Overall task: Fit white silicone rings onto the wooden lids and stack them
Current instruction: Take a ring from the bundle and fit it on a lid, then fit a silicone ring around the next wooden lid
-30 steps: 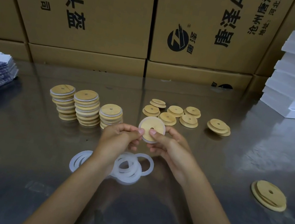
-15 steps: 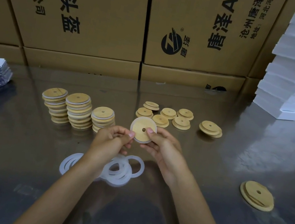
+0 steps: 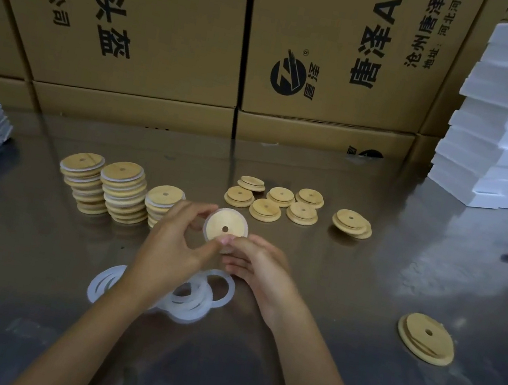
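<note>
Both hands, left [image 3: 176, 239] and right [image 3: 258, 266], pinch one lid [image 3: 225, 228], now turned slightly, its white ring [image 3: 209, 218] nearly seated; stacking [image 3: 123, 193] follows.

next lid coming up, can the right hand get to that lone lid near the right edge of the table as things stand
Probably yes, once it lets go: nothing lies between the right hand and the lone lid, just bare table. For now it pinches the held lid.
</note>
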